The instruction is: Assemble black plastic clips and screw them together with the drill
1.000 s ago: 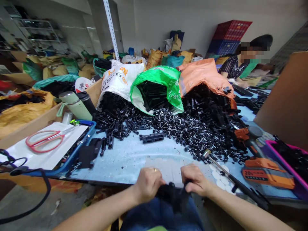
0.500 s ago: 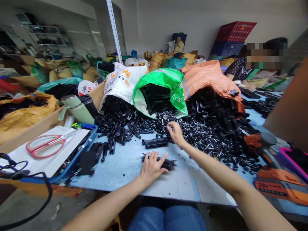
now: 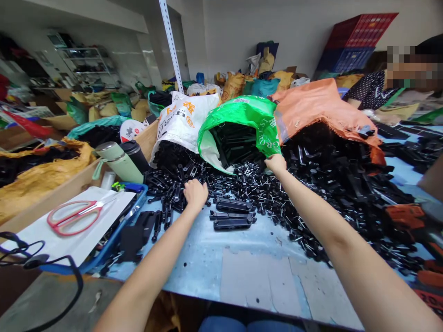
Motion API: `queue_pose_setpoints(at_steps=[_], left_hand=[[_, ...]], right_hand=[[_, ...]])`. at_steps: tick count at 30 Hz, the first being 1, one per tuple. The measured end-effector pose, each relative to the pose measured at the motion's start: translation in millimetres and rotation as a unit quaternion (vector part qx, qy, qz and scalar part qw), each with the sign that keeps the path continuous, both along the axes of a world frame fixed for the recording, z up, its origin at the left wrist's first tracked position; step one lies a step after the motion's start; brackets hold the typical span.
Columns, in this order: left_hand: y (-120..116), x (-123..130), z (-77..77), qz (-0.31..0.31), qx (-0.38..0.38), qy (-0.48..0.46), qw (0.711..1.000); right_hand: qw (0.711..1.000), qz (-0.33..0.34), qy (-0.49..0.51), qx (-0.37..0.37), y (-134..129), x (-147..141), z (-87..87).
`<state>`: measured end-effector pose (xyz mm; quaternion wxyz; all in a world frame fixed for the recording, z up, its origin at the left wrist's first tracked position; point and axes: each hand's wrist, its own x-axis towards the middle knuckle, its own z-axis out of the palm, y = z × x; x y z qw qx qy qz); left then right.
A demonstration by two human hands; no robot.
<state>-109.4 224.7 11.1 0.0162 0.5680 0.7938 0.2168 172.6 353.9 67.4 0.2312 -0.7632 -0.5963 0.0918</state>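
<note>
My left hand is at the near side of a pile of black slotted plastic parts. Its fingers curl down onto them, and what lies under the fingertips is hidden. Farther right, my right hand has its fingers closed on the lower right rim of a green woven bag. Long black plastic parts fill the bag's mouth. Between the hands, several long black plastic assemblies lie side by side on the blue tabletop.
Loose black-headed screws spread below the right forearm. A white bag and an orange bag flank the green one. Red-handled scissors lie on paper over a blue tray. An orange power tool and another person are at right.
My left hand has left the front black assembly and moved forward and left to the slotted parts. My right hand has gone from the screws to the green bag's rim. The view has shifted.
</note>
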Motion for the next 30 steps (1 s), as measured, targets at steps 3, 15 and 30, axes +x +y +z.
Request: queue_pose_setpoints(at_steps=[3, 15, 30], left_hand=[[19.7, -14.6, -8.1, 0.022, -0.001, -0.039, 0.999], [-76.5, 9.0, -15.7, -0.079, 0.061, -0.300, 0.949], [-204.9, 49.0, -26.9, -0.206, 0.004, -0.459, 0.864]], right_hand=[[0.997, 0.044, -0.052, 0.038, -62.4, 12.0, -2.4], [0.887, 0.426, -0.165, 0.062, -324.1, 31.4, -77.1], [0.900, 0.435, 0.004, -0.038, -336.1, 24.9, -69.2]])
